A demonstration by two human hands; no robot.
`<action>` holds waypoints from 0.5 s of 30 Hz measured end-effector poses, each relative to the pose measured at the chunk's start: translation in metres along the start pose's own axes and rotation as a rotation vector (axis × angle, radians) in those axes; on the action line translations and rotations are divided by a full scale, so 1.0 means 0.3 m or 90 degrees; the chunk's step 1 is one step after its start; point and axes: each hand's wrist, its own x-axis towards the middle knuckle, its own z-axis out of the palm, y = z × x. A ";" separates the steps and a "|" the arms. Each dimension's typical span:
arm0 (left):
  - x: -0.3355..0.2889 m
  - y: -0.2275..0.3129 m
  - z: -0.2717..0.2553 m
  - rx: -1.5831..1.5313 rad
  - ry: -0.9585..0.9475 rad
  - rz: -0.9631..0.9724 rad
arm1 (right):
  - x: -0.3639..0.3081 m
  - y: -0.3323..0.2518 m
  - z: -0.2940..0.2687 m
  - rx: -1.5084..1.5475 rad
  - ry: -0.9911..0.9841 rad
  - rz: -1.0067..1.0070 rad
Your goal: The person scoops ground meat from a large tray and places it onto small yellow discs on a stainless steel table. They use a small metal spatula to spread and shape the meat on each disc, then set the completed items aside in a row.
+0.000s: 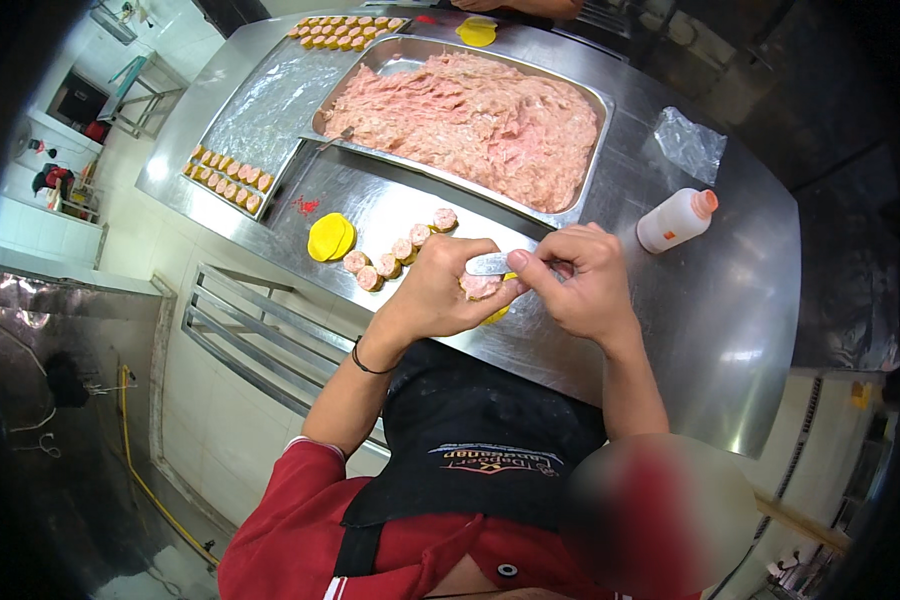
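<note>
My left hand (440, 290) cups a small dumpling (482, 288) with a yellow wrapper and pink filling on top. My right hand (582, 280) grips a flat metal spatula (492, 264) and presses its blade onto that filling. A short row of finished dumplings (395, 250) lies on the steel table (730, 300) just left of my hands. A stack of round yellow wrappers (328, 238) sits beside them. A large metal tray of pink minced filling (470, 115) stands behind.
A white bottle with an orange cap (676, 220) lies right of the filling tray, near a crumpled plastic bag (688, 143). A foil-lined tray (260, 110) with rows of dumplings stands at the left. Another person's hand (510, 6) rests at the table's far edge.
</note>
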 end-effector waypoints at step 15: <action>-0.020 0.050 -0.028 -0.060 0.010 -0.011 | 0.008 -0.033 -0.059 -0.079 -0.015 -0.127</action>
